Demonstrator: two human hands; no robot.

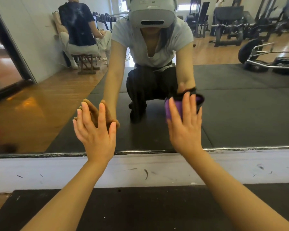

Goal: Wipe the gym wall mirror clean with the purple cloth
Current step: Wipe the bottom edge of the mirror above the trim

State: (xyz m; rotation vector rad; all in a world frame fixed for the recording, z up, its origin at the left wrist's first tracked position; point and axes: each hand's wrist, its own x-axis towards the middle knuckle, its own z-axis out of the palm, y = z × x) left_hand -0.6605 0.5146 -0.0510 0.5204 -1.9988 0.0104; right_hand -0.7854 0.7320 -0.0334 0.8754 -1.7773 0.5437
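The wall mirror [240, 105] fills the upper part of the head view, its lower edge just above a white wall strip. My right hand [184, 125] presses the purple cloth [169, 109] flat against the glass low down, fingers spread; the cloth shows between and beside the fingers, and its edge looks dark. My left hand [95, 130] rests flat on the glass to the left, fingers apart, holding nothing. The reflection shows me crouching close to the mirror.
A scuffed white wall strip [40, 169] runs under the mirror's metal edge. A black floor mat [148, 210] lies below my arms. Reflected are a seated person [80, 30] at the left, a dumbbell rack and weight machines at the right.
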